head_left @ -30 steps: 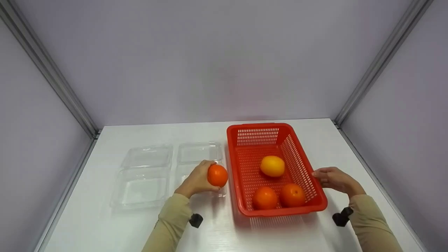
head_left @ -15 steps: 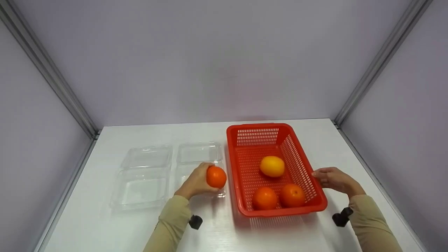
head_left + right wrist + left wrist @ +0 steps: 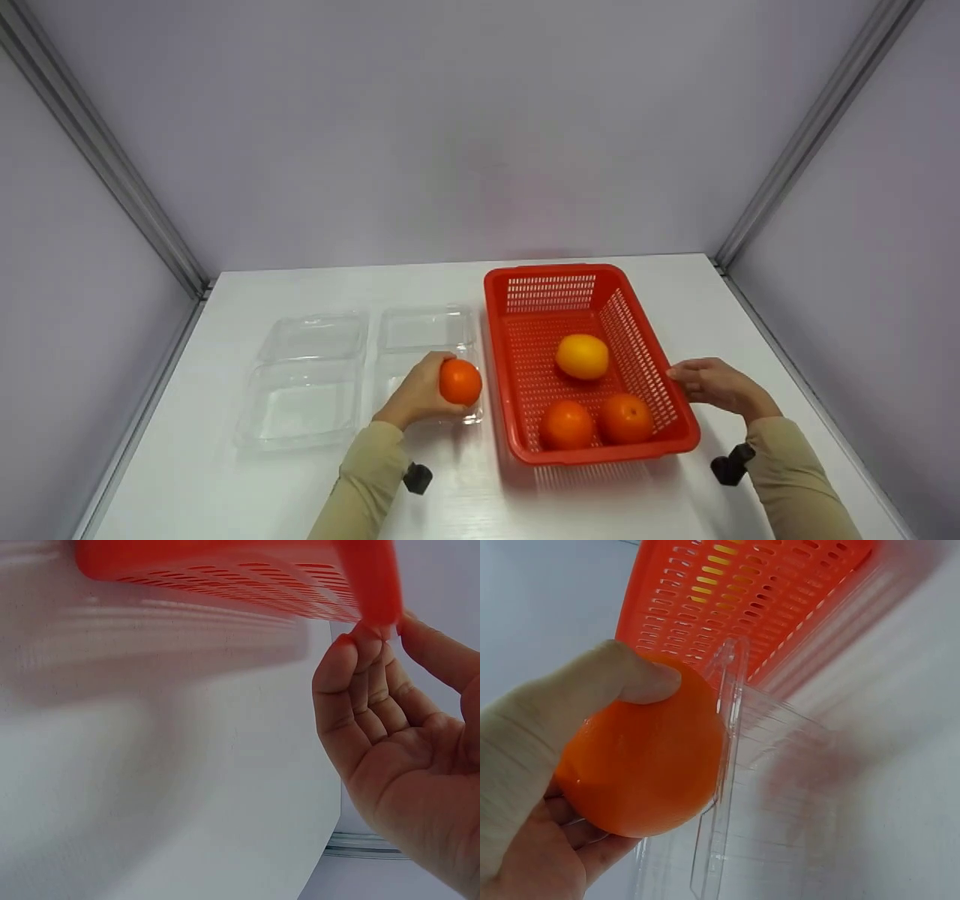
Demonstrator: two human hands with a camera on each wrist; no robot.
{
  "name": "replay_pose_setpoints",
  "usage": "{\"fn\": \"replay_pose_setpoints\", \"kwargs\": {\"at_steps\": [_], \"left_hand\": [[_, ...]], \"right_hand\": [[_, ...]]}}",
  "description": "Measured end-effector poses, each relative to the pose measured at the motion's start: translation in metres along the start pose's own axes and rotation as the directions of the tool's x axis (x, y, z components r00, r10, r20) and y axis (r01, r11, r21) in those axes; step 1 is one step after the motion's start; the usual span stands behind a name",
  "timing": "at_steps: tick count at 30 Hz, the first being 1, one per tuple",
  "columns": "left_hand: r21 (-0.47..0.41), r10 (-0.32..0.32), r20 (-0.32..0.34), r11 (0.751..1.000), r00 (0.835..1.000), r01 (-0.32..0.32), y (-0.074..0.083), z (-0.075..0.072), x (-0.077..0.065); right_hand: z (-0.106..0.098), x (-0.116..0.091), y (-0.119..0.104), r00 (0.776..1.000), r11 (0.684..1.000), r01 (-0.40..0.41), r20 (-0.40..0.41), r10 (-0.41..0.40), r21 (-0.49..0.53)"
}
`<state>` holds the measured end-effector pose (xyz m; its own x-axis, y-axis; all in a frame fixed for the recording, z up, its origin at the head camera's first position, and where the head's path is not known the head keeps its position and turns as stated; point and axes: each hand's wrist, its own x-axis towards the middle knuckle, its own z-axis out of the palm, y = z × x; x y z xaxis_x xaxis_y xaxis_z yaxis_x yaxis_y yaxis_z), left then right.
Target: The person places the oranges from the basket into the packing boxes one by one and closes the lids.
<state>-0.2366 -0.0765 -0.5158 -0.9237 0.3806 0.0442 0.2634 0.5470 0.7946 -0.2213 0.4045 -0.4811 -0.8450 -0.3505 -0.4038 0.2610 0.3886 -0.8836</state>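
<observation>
My left hand (image 3: 421, 388) grips an orange (image 3: 460, 382), thumb on one side and fingers round the other. In the left wrist view the orange (image 3: 645, 757) is at the near edge of a clear plastic clamshell box (image 3: 724, 832); whether they touch, I cannot tell. Seen from the head, this clamshell box (image 3: 427, 328) lies spread wide with its near half partly hidden by my left hand. My right hand (image 3: 720, 386) pinches the right rim of a red plastic basket (image 3: 501, 375) between thumb and fingers, plainly seen in the right wrist view (image 3: 386, 607).
Inside the basket are two oranges (image 3: 567, 424) (image 3: 626, 418) at the near end and a yellow-orange fruit (image 3: 583, 356) in the middle. A second clear clamshell box (image 3: 304, 405) lies spread at the left of the white table (image 3: 180, 465). Grey walls (image 3: 480, 135) enclose the table.
My left hand has shifted slightly left and down with the orange, away from the basket. The right hand stays on the basket rim, and the boxes have not visibly moved.
</observation>
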Motion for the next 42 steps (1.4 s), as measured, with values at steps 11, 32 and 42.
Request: {"fn": "replay_pose_setpoints", "kwargs": {"at_steps": [11, 32, 42], "left_hand": [[0.009, -0.034, -0.013, 0.999, 0.999, 0.034, -0.005, 0.001, 0.000], [0.008, -0.033, -0.028, 0.999, 0.999, 0.033, -0.011, 0.004, 0.001], [0.031, -0.036, -0.030, 0.999, 0.999, 0.037, -0.012, 0.005, 0.000]], "right_hand": [[0.000, 0.001, 0.002, 1.000, 1.000, -0.002, -0.002, 0.002, 0.000], [0.001, 0.001, 0.001, 1.000, 1.000, -0.013, -0.009, 0.014, 0.019], [0.000, 0.001, 0.001, 1.000, 0.999, -0.020, -0.009, 0.020, 0.035]]}}
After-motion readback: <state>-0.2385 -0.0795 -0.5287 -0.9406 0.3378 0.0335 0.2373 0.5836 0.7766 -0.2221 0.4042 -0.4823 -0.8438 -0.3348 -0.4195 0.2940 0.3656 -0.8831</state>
